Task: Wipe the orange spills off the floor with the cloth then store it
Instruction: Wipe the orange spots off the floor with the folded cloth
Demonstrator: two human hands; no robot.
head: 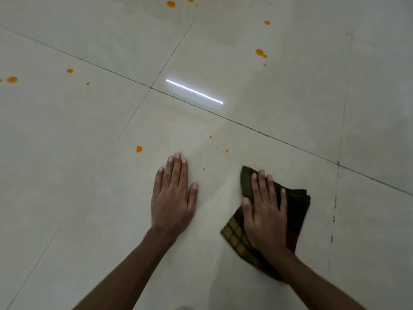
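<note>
A dark green and yellow checked cloth, folded, lies on the pale tiled floor at the lower right. My right hand presses flat on top of it, fingers spread. My left hand rests flat on the bare floor to the cloth's left, holding nothing. Orange spills dot the floor: a blob just beyond my left hand, small drops ahead between the hands, drops at the far right, at the top and at the far left.
Dark grout lines cross the glossy tiles. A bright strip of reflected light shows near the tile junction. Nothing else stands on the floor in view.
</note>
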